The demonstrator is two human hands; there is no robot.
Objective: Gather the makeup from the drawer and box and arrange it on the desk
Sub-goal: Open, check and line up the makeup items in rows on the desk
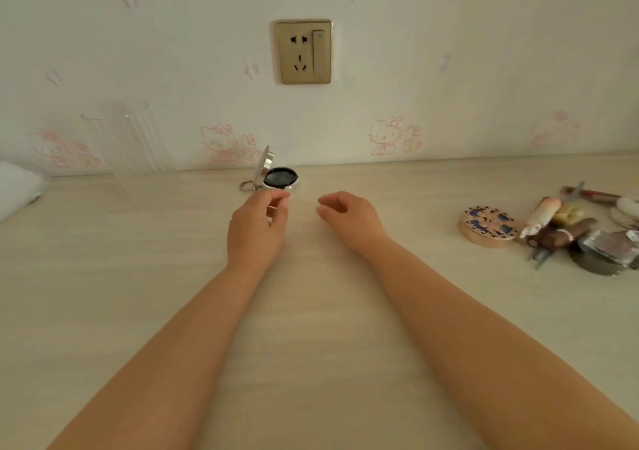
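A small round silver compact [280,177] stands with its lid up near the back of the pale wooden desk [311,311], showing a dark inside. My left hand [256,224] lies just in front of it, fingers loosely curled, fingertips at the compact's front rim; I cannot tell whether they pinch it. My right hand [349,219] hovers to the right of the compact, loosely curled and holding nothing. A pile of makeup [581,231] lies at the desk's right side, with a round patterned compact [487,228] at its left edge.
A clear ribbed plastic holder [128,138] stands at the back left against the wall. A white soft object [17,190] lies at the far left edge. A gold wall socket [304,52] sits above the desk.
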